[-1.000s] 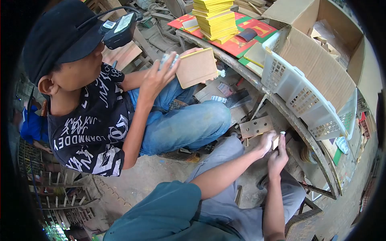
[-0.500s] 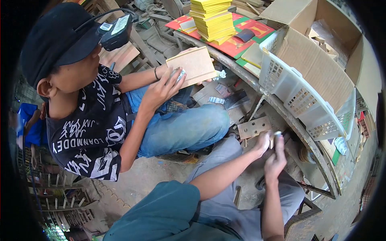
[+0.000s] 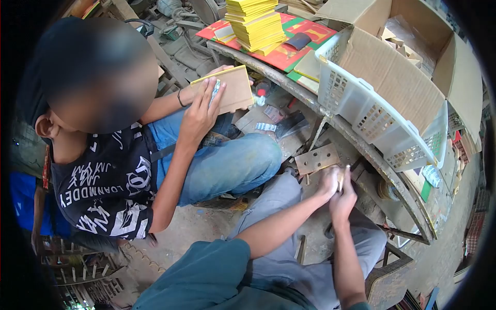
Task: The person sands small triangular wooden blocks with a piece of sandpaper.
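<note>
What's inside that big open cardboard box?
In the cardboard box, light brown pieces that look like wood, and crumpled clear plastic. Its bottom can't be seen: the contents and the near flap hide it.

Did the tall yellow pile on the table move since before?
No. The yellow pile still stands in the same spot, just behind the table's edge; the whole view only shifted a bit.

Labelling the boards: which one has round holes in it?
The holed board, lying just beyond the left hand. Dark round holes mark its face; the yellow-edged board that the co-worker holds shows none.
</note>
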A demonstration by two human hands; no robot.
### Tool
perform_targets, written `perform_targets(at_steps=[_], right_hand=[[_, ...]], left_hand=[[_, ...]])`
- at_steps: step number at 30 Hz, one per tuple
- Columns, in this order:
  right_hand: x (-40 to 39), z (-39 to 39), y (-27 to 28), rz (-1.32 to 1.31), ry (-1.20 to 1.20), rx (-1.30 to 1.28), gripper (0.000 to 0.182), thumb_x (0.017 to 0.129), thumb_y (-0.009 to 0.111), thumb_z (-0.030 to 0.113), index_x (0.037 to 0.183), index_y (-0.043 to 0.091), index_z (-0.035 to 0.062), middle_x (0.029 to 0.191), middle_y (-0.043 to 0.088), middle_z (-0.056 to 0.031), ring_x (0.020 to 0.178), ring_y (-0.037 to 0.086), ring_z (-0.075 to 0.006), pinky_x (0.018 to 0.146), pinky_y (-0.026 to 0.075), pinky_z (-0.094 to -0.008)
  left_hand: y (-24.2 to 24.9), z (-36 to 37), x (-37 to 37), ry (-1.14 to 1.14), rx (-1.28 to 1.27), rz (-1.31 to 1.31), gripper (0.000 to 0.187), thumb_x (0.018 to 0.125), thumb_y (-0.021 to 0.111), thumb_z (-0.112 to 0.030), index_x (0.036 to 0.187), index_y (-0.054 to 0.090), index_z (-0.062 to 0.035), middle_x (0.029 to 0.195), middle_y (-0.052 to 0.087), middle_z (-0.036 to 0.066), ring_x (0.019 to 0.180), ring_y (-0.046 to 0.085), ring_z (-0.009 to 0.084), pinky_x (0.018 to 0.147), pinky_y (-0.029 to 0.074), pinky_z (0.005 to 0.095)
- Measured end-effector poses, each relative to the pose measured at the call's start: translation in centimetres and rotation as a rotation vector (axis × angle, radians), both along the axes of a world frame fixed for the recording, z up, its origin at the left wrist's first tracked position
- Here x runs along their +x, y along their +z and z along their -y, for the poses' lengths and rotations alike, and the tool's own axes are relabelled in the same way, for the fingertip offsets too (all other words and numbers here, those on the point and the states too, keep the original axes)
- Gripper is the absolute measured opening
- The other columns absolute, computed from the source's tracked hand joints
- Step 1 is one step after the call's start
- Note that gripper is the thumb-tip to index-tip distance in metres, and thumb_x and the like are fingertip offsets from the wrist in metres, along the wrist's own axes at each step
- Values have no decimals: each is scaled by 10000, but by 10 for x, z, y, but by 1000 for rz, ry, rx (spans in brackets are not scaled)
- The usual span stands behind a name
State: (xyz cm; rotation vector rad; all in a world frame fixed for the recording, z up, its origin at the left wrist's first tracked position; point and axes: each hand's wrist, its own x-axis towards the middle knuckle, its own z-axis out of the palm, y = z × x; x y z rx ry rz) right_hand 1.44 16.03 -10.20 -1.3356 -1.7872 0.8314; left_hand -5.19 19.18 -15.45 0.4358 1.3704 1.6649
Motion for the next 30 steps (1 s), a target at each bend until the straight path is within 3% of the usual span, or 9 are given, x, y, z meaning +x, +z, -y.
perform_targets(at_steps=[2, 6, 9, 13, 14, 21, 23, 28, 30], right_hand=[[-2, 1, 0, 26, 45, 96, 451, 825, 469, -104, 1268, 513, -26, 1286, 524, -236, 1208, 520, -271, 991, 401, -313], [-5, -12, 12, -40, -31, -201, 485, 812, 473, -98, 1292, 488, -30, 1242, 555, -237, 1142, 573, -273, 935, 438, -316], [6, -8, -9, 91, -1, 21, 533, 811, 486, -75, 1337, 454, 3, 1266, 545, -218, 1127, 566, -182, 932, 431, -295], [-4, -2, -1, 73, 26, 190, 467, 817, 488, -82, 1278, 513, -17, 1253, 541, -245, 1170, 552, -276, 966, 419, -320], [-4, -8, 8, -22, -44, -183, 457, 820, 530, -59, 1276, 511, -27, 1256, 538, -246, 1126, 581, -243, 921, 455, -321], [-3, 1, -7, 34, 10, 158, 446, 825, 465, -85, 1263, 528, -26, 1211, 575, -240, 1172, 551, -266, 958, 413, -304], [-2, -16, 16, 22, -63, -387, 452, 820, 435, -104, 1255, 535, -29, 1225, 566, -244, 1208, 519, -266, 995, 387, -313], [-5, 5, -7, 197, 75, 373, 604, 768, 648, 3, 1335, 444, -26, 1200, 587, -238, 997, 623, -181, 854, 478, -317], [-8, -9, 5, 136, 25, 54, 587, 769, 639, -3, 1325, 453, -33, 1220, 575, -235, 1030, 611, -188, 883, 466, -317]], left_hand=[[-39, -16, -9, -13, -32, 308, 268, 883, 431, -172, 671, 531, -42, 636, 519, 36, 594, 492, 127, 573, 417, 333], [-16, -3, 9, 4, 8, 3, 259, 879, 443, -177, 663, 517, -54, 632, 512, 14, 582, 484, 124, 559, 410, 330], [-28, -7, 11, -19, 55, 171, 267, 869, 424, -173, 688, 566, -36, 623, 548, 40, 575, 514, 158, 542, 413, 354], [-19, -7, 0, -72, -112, 12, 331, 872, 392, -216, 717, 591, -2, 656, 594, 110, 614, 561, 199, 583, 433, 376], [-31, -7, 5, -70, -75, -45, 331, 872, 396, -218, 713, 587, 1, 652, 593, 110, 615, 561, 201, 584, 433, 375], [-8, -7, 1, 30, -104, 14, 275, 850, 412, -160, 660, 545, -12, 601, 538, 63, 569, 510, 150, 550, 407, 346], [-23, -3, 12, -37, 93, -39, 277, 853, 406, -153, 655, 540, -13, 599, 539, 62, 561, 502, 141, 529, 408, 354], [-17, -8, -10, -108, -252, -308, 280, 854, 426, -169, 655, 548, -15, 594, 534, 79, 570, 498, 143, 522, 390, 348], [-21, 1, 0, -47, -102, -222, 276, 854, 429, -166, 653, 545, -18, 586, 526, 71, 562, 492, 142, 511, 385, 354]])
